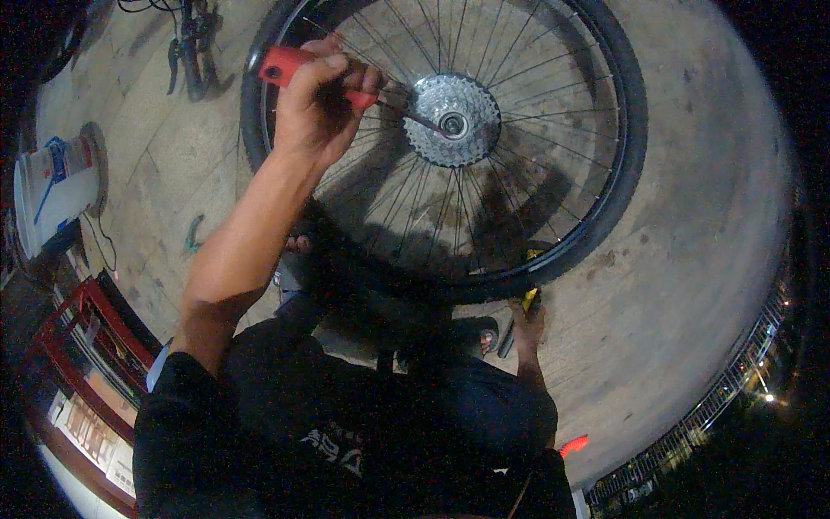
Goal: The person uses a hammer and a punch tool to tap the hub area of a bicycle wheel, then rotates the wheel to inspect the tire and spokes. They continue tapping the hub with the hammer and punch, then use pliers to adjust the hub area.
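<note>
A bicycle wheel with a black tyre and thin spokes lies in front of me. At its hub is a silver cassette of toothed sprockets. My left hand is closed round the red handle of a screwdriver. The screwdriver's dark shaft slants down to the right, its tip at the cassette's centre. My right hand is low by the tyre's near edge, closed on a yellow-and-black object. The tyre hides part of that object, so its kind is unclear.
A white bucket stands at the left, with a red-framed rack nearer me. Dark bicycle parts lie at the upper left. A small green thing is on the paved floor. A railing runs along the right.
</note>
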Demonstrator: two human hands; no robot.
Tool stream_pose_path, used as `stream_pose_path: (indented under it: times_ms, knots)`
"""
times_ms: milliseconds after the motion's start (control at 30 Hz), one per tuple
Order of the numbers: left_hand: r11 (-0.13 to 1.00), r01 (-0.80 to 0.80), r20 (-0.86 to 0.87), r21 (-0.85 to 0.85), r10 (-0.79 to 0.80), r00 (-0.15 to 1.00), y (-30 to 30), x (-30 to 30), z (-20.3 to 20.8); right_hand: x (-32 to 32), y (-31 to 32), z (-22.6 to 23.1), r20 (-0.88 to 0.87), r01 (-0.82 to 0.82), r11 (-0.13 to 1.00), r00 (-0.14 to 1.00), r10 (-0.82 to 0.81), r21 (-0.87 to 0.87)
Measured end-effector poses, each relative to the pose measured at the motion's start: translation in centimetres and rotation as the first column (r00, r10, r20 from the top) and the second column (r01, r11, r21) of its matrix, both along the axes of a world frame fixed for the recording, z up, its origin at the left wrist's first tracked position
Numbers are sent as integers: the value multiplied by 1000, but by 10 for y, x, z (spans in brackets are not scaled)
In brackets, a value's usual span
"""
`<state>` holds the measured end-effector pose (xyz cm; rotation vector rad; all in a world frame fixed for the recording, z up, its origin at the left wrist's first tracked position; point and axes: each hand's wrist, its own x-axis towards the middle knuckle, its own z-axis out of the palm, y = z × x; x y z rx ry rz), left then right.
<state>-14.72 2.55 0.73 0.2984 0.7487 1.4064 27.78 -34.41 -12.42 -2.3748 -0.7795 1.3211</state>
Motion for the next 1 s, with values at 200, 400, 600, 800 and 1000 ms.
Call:
stream_pose_path:
  times_ms: [200,400,600,800,1000]
  knots:
    - [988,88,55,130,-96,994,4,4,-20,-6,12,-11,311,-95,987,941,131,-128]
    - [983,119,11,140,-122,993,11,10,-13,-5,6,21,399,-120,991,907,135,-61]
    - [972,185,-2,144,-187,982,27,8,-26,21,-3,64,518,-315,943,792,322,-105]
    - [977,161,-92,141,-149,985,33,12,-22,107,-39,81,745,-269,941,580,330,-206]
    - [982,164,41,95,-168,985,34,9,-36,149,5,120,552,130,985,816,-172,115]
